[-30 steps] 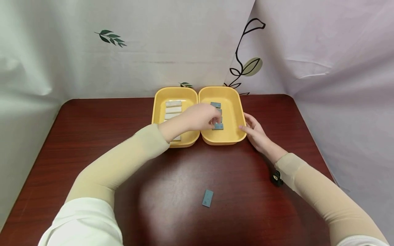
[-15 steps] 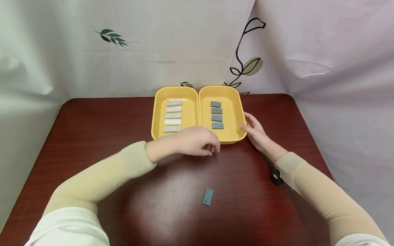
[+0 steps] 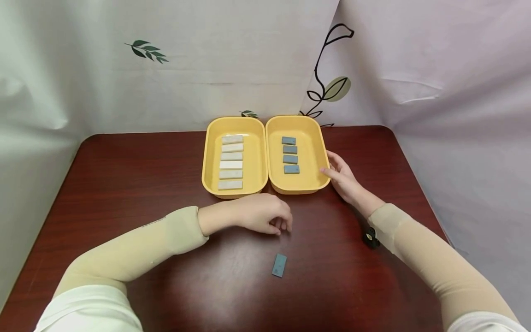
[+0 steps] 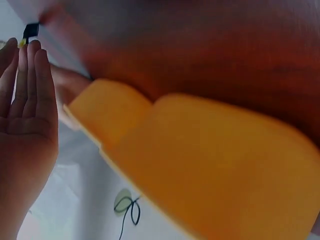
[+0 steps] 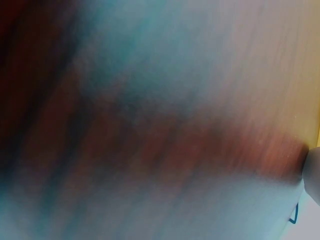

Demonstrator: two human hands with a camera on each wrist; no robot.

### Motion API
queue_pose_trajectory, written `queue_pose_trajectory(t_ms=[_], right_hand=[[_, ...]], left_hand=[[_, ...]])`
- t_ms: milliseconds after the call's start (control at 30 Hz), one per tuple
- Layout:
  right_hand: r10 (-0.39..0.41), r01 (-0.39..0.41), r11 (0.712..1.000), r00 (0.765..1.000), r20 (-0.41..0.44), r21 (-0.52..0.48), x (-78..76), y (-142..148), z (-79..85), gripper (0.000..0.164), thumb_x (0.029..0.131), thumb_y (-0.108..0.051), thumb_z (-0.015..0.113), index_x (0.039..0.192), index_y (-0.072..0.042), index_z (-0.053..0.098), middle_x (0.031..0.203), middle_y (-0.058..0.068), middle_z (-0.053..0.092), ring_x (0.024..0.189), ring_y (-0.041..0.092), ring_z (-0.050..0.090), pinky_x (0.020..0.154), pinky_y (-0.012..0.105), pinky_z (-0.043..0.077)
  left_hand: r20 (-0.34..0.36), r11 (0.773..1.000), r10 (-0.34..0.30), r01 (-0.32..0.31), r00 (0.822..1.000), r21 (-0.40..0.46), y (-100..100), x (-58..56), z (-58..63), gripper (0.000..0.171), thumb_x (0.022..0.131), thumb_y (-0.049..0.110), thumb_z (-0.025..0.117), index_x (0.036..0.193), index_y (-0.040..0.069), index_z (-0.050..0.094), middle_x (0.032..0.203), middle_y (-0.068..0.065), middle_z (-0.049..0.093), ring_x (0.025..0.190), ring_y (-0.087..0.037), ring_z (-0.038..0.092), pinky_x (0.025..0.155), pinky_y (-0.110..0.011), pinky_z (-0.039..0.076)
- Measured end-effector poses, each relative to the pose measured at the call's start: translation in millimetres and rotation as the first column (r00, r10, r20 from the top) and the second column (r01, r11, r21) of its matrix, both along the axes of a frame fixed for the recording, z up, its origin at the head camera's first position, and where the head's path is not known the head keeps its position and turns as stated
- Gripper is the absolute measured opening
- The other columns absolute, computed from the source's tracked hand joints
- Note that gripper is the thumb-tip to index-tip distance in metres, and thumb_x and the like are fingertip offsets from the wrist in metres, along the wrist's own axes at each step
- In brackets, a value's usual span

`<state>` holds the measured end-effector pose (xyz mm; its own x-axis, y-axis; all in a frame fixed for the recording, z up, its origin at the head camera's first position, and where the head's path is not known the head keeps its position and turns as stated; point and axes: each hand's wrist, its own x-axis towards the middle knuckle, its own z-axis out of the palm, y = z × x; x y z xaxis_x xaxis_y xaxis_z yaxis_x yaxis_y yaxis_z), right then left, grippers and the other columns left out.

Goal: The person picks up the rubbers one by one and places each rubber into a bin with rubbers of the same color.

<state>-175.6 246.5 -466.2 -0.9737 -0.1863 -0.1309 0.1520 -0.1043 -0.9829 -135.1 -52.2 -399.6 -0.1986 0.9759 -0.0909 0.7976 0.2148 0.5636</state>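
My left hand hovers over the table in front of two yellow trays, fingers loosely bent and holding nothing. In the left wrist view the same hand shows its palm and fairly straight fingers. Just nearer than its fingertips, a flat blue-grey rectangular block lies on the table. My right hand grips the right wall of the right tray, thumb over the rim and fingers outside. Several similar blue-grey blocks lie in a column in that tray. The left tray holds a column of several whitish blocks.
The dark red wooden table ends at a pale patterned curtain behind the trays. A small black object shows by the right wrist. The right wrist view is mostly blurred, with a dark finger at its right edge.
My left hand has left the blue-grey blocks in the right tray and come back toward me, over the table near the loose block. The right hand stays on the tray.
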Motion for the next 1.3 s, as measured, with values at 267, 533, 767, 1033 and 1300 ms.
queue_pose_trajectory(t_ms=[267, 533, 767, 1033, 1300], right_hand=[[-0.001, 0.001, 1.000, 1.000, 0.008, 0.005, -2.0, -0.9, 1.2, 0.067, 0.103, 0.005, 0.051, 0.165, 0.000, 0.025, 0.146, -0.006, 0.047, 0.132, 0.009, 0.050, 0.099, 0.015, 0.050], [-0.001, 0.001, 1.000, 1.000, 0.011, 0.008, -2.8, -1.6, 3.4, 0.068, 0.103, 0.006, 0.051, 0.165, -0.001, 0.025, 0.147, -0.004, 0.048, 0.131, 0.010, 0.052, 0.098, 0.015, 0.051], [0.003, -0.003, 1.000, 1.000, 0.007, 0.003, -2.7, -1.4, 3.0, 0.068, 0.103, 0.005, 0.051, 0.165, -0.001, 0.025, 0.148, -0.003, 0.048, 0.131, 0.008, 0.052, 0.099, 0.015, 0.051], [0.001, -0.001, 1.000, 1.000, 0.007, 0.005, -1.3, -0.3, 1.4, 0.068, 0.103, 0.004, 0.051, 0.165, 0.000, 0.025, 0.148, -0.003, 0.047, 0.131, 0.008, 0.051, 0.099, 0.015, 0.051], [0.000, 0.000, 1.000, 1.000, 0.006, 0.004, -1.8, 0.1, 0.8, 0.067, 0.103, 0.006, 0.051, 0.164, 0.000, 0.026, 0.146, -0.004, 0.048, 0.131, 0.009, 0.051, 0.099, 0.015, 0.050]], left_hand=[[0.098, 0.996, -0.072, 0.077, 0.993, -0.045, 3.1, 10.2, -20.8, 0.023, 0.089, 0.010, 0.085, 0.111, 0.015, 0.080, 0.105, 0.003, 0.073, 0.093, -0.008, 0.066, 0.082, -0.012, 0.049], [0.110, 0.988, -0.118, 0.128, 0.987, -0.091, 3.9, 19.9, -28.5, 0.034, 0.084, 0.009, 0.089, 0.115, 0.017, 0.080, 0.116, 0.005, 0.073, 0.102, -0.006, 0.064, 0.091, -0.011, 0.047], [0.072, 0.980, -0.157, 0.165, 0.985, -0.110, 6.3, 27.4, -32.1, 0.036, 0.083, 0.009, 0.088, 0.116, 0.020, 0.080, 0.119, 0.005, 0.072, 0.102, -0.005, 0.064, 0.092, -0.013, 0.048], [-0.022, 0.979, -0.171, 0.168, 0.985, -0.117, 8.5, 31.6, -36.4, 0.030, 0.086, 0.015, 0.088, 0.114, 0.022, 0.080, 0.112, 0.009, 0.072, 0.102, -0.003, 0.064, 0.091, -0.013, 0.049], [-0.084, 0.971, -0.217, 0.206, 0.973, -0.123, 11.9, 36.7, -37.3, 0.033, 0.084, 0.019, 0.089, 0.115, 0.026, 0.081, 0.117, 0.011, 0.069, 0.112, -0.006, 0.063, 0.095, -0.017, 0.051]])
